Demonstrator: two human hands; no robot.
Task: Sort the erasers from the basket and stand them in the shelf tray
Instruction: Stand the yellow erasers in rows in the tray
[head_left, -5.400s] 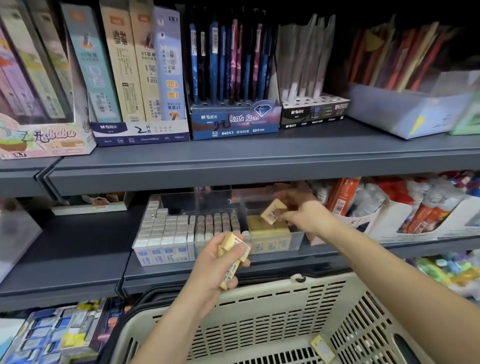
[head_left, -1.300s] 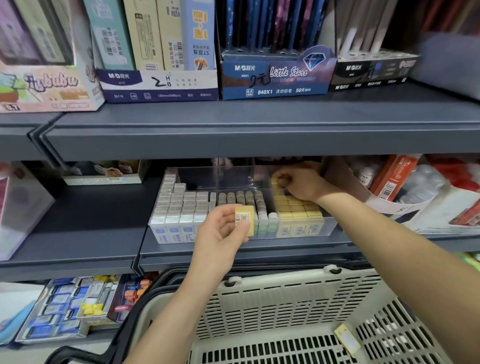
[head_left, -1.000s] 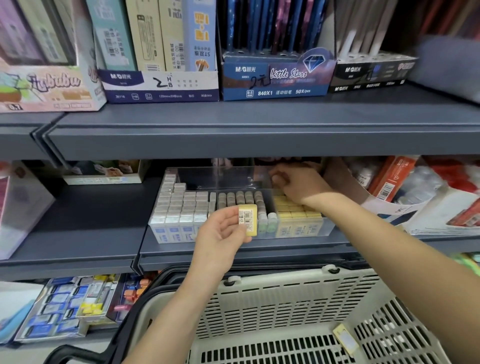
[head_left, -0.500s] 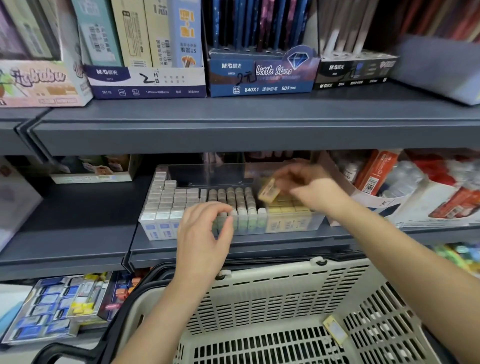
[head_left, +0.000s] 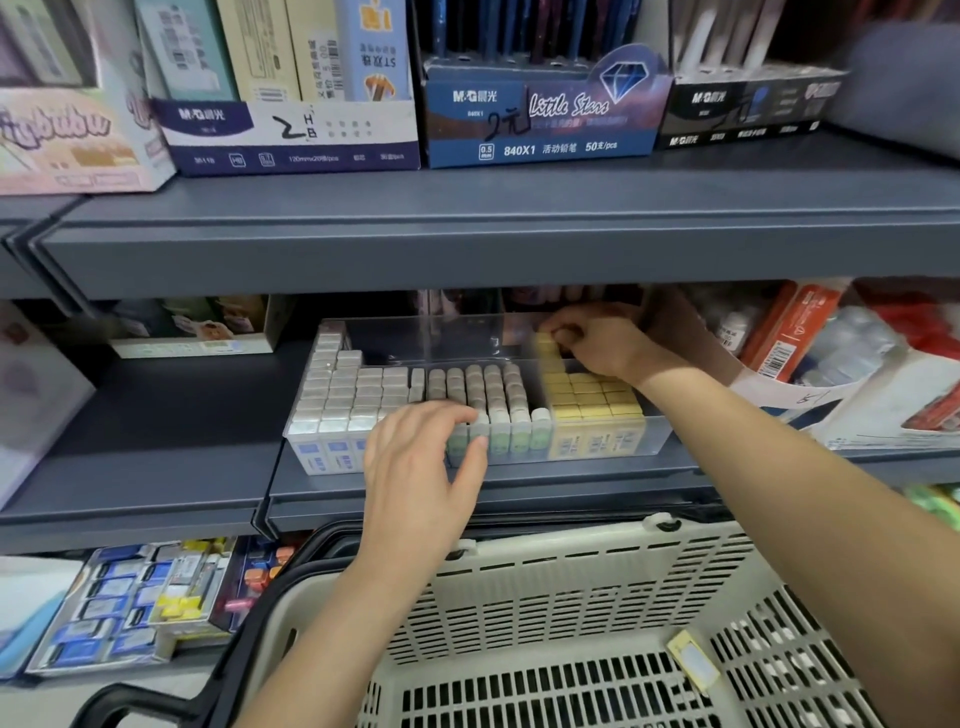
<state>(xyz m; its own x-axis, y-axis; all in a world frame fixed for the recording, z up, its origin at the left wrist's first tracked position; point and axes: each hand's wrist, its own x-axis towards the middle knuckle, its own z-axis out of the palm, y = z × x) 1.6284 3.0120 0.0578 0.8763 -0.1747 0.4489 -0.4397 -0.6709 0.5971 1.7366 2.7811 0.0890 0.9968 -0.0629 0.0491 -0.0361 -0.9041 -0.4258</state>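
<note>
Shelf tray (head_left: 655, 434): right hand (head_left: 597, 340) pinches a yellow eraser (head_left: 545, 344); left hand (head_left: 421, 475) grip loose, seemingly empty.

Dark grey metal shelving (head_left: 467, 244) fills the view, its upper shelf lined with stationery display boxes (head_left: 540, 119); packaged goods (head_left: 795, 343) crowd the right.

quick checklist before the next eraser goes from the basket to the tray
1. Right hand free: not ok, at a yellow eraser at the back of the yellow section.
2. Left hand empty: cannot tell, palm hidden.
3. Eraser left in basket: ok, one loose eraser on its floor.
4. Room in clear tray: ok, back part open.
5. Standing rows tidy: ok.
</note>
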